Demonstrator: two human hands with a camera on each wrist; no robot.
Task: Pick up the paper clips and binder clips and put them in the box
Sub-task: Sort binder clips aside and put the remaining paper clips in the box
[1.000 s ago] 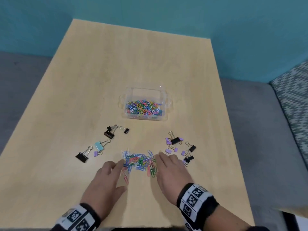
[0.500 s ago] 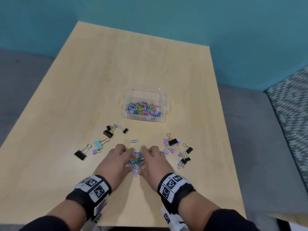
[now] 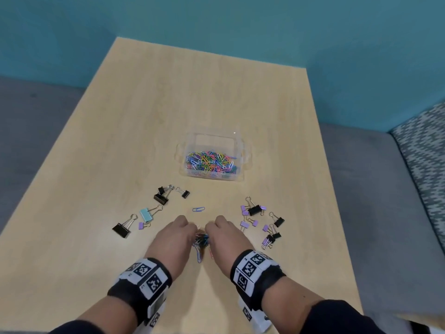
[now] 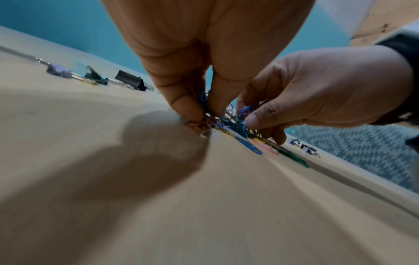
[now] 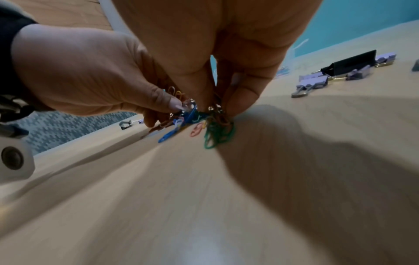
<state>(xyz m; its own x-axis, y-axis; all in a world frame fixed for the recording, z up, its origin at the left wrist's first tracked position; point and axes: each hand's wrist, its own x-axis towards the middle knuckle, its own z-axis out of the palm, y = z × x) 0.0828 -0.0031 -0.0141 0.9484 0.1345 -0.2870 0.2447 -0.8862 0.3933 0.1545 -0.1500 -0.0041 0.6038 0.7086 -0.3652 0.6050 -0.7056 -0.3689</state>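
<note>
nearest, the left hand (image 3: 174, 239) and right hand (image 3: 224, 237) both pinch 1 bunch of paper clips (image 3: 201, 240) between curled fingertips on the table (image 3: 96, 165). the clips look light, slick and loosely tangled, so strays will likely slip out; squeezing the clump's middle seems best. beyond lie 1 blue clip (image 3: 198, 209), stiff binder clips (image 3: 262, 222) on both sides, then the box (image 3: 242, 150).

An office-like or staged recording room is suggested: a plain light wooden table (image 3: 144, 141) is set against a bare teal wall (image 3: 216, 18), grey carpet (image 3: 36, 112) is laid beneath, and patterned upholstery (image 3: 423, 150) is seen alongside.
</note>
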